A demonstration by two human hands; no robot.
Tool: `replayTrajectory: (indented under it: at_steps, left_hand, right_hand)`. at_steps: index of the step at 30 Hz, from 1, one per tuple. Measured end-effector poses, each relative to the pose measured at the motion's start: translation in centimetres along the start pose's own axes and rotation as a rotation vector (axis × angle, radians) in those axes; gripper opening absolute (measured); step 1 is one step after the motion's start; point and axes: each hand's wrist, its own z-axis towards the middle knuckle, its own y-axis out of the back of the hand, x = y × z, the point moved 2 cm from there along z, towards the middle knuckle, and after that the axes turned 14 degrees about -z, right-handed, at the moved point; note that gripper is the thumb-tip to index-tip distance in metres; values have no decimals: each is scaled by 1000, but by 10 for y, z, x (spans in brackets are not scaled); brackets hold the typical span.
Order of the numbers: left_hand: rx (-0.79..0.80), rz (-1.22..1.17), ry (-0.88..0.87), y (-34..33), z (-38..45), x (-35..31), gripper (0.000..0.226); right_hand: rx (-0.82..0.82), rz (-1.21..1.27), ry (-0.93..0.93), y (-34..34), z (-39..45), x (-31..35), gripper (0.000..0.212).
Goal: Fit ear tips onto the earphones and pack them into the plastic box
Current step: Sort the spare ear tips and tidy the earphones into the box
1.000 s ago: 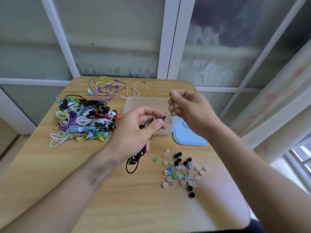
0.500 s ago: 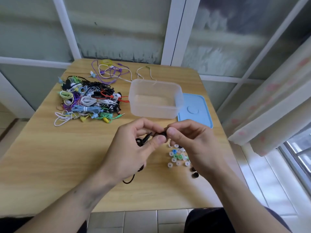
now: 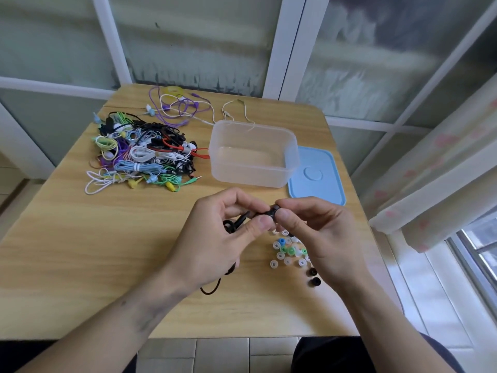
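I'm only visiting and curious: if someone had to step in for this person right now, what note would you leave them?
Left hand pinches the black earphone, cable hanging below. Right hand pinches a black ear tip against its end; fit not confirmed.
Plastic box looks empty, blue lid beside it.
Loose ear tips lie under the right hand; tangled earphone pile waits far left.
Left: seat the tip, pack the earphone, then do the pile.

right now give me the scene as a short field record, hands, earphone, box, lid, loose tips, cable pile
left hand: pinches black earphone
right hand: pinches black ear tip at the earphone's end
plastic box: open, looks empty
blue lid: flat on table, right of box
loose ear tips: under right hand
earphone pile: left of box
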Motion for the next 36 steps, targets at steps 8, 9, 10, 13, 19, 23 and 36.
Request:
replayTrajectory:
  at_steps: [8,9,10,13,19,23,36]
  left_hand:
    - [-37,6,-26,-3,1,2,8]
    - [-37,9,-29,-3,2,2,8]
    - [-34,11,-31,-3,2,2,8]
    - [-19,9,-41,-2,2,1,9]
    - [-8,-36,-22,0,3,3,9]
    - [89,-141,78,3,6,4,16]
    - [261,-205,275,0,6,9,20]
  right_hand:
    - [-45,-4,61,-6,-6,0,10]
    - [-46,-3,74,-6,-6,0,11]
    - [-47,0,84,-7,-7,-1,11]
    - [-35,8,139,-6,-6,-2,17]
    - [-20,-128,344,-5,-4,-7,19]
    - [30,-216,381,3,1,-6,15]
    - [319,-70,175,22,8,0,11]
